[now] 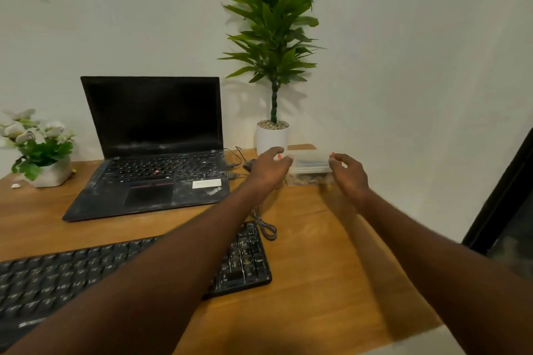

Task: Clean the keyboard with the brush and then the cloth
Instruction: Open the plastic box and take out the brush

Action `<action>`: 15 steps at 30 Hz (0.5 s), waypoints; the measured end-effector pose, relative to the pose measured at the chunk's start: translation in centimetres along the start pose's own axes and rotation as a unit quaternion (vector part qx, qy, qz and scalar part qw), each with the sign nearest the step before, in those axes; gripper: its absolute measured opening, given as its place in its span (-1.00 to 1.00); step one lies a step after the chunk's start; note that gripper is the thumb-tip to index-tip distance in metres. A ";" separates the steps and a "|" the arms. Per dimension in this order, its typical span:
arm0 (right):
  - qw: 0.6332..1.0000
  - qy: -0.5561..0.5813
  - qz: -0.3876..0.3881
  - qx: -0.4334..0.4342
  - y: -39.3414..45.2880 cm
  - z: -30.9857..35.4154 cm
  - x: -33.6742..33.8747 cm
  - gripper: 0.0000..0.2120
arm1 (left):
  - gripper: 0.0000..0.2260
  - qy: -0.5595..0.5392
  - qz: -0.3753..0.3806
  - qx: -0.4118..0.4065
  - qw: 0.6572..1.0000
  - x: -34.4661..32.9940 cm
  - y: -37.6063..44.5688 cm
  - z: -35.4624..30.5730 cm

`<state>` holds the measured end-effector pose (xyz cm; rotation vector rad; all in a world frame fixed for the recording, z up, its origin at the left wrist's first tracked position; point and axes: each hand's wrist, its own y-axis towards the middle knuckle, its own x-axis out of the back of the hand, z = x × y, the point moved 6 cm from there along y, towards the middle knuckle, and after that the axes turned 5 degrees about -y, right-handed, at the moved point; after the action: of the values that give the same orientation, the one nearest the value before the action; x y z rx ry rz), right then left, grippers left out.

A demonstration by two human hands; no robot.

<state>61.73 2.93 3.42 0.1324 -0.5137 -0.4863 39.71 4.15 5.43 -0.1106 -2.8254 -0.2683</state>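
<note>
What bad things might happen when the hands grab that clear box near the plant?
1. The left hand reaches beside the tall plant's white pot; a bump might tip it.
2. The left forearm hangs over the keyboard and its cable, so pulling back might snag the cable.
3. The clear box looks blurry; both hands could misjudge their grip.

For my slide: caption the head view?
Both hands reach toward a clear box beyond the keyboard.

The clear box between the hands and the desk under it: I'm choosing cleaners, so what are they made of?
The clear lidded box looks like glossy transparent plastic; its contents show through. The brown desk looks like wood or wood-look laminate, with visible grain and a satin sheen.
</note>
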 end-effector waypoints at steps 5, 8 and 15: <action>0.997 0.030 0.059 -0.050 2.6 -2.2 -1.1 -0.59 | -0.38 -0.026 0.056 0.086 0.994 -2.7 2.3 1.3; 0.997 0.057 0.044 -0.042 2.0 -2.4 -0.8 -0.61 | -0.38 -0.067 0.034 0.100 0.992 -3.1 2.1 1.2; 0.987 0.151 -0.051 -0.013 -5.8 -1.3 2.9 -0.69 | -0.58 -0.091 -0.055 0.009 0.994 -2.9 -7.2 -0.3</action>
<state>62.24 -3.58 2.15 0.2054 -0.2047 -0.5621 41.81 -3.11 3.63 0.0259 -3.0192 -0.2681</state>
